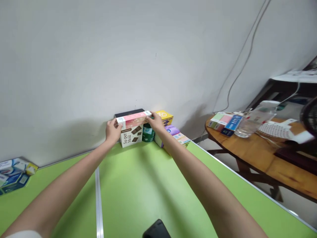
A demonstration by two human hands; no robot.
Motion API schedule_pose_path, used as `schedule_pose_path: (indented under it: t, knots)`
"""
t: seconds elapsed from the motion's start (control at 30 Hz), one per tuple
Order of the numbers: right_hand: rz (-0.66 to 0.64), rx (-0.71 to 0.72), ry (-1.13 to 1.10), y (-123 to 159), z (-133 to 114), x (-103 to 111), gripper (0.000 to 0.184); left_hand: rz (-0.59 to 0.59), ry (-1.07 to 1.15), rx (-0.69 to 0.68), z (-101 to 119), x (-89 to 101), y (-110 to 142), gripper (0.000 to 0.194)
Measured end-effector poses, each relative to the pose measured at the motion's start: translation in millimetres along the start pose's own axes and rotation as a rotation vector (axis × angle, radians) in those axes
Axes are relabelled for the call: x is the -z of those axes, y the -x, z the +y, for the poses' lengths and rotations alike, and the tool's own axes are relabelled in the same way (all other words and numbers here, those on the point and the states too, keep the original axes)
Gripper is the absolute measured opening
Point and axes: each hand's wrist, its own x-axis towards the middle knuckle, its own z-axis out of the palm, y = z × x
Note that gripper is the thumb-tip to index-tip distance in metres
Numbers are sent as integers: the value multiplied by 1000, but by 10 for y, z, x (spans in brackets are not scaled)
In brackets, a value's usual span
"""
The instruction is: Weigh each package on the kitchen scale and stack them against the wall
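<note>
My left hand (pixel 113 131) and my right hand (pixel 156 121) grip a long pink and white carton (pixel 135 120) by its two ends. The carton lies level at the top front of a white box (pixel 131 136) printed "Su-per Meal" with chocolate pieces; whether it rests on that box I cannot tell. A black box (pixel 128 112) stands behind, by the wall. Just right of the white box is a green can (pixel 148 133). A yellow box (pixel 163 115) stands beyond my right hand, partly hidden by it. Purple and pastel packages (pixel 182 138) lie beside my right forearm.
The green table (pixel 128 191) has a metal seam and a metal right edge. Blue and white boxes (pixel 15 173) lie at far left. A wooden table (pixel 257 158) on the right holds small boxes (pixel 225 123), a clear plastic jug (pixel 255 120) and a fan. A dark object (pixel 157 229) shows at the bottom.
</note>
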Motion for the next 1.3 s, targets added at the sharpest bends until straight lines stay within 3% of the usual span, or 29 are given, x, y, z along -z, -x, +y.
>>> schedule_pose_path:
  t: [0.1, 0.3, 0.77, 0.93, 1.03, 1.13, 1.23, 1.3]
  knots:
    - [25, -15, 19, -79, 110, -92, 40, 64, 27, 46, -149, -148, -75, 32]
    - [36, -23, 53, -150, 148, -82, 38, 50, 21, 57, -225, -236, -112, 24]
    - [-59, 22, 21, 20, 110, -7, 28, -87, 109, 54, -332, -204, -56, 44]
    - [-40, -25, 27, 60, 99, 0, 38, -126, 103, 73, -313, -148, -65, 43]
    - [-35, -58, 36, 224, 61, 24, 44, -139, 80, 98, -289, -20, -1, 48]
    - [-209, -55, 31, 597, -67, 14, 35, -201, 73, 90, -270, 218, 212, 42]
    - [-512, -25, 46, 1144, -293, -46, 19, -352, 81, 50, -312, 577, 603, 28]
    - [-741, 48, 111, 1535, -478, -116, 20, -495, 41, 6, -398, 869, 938, 27]
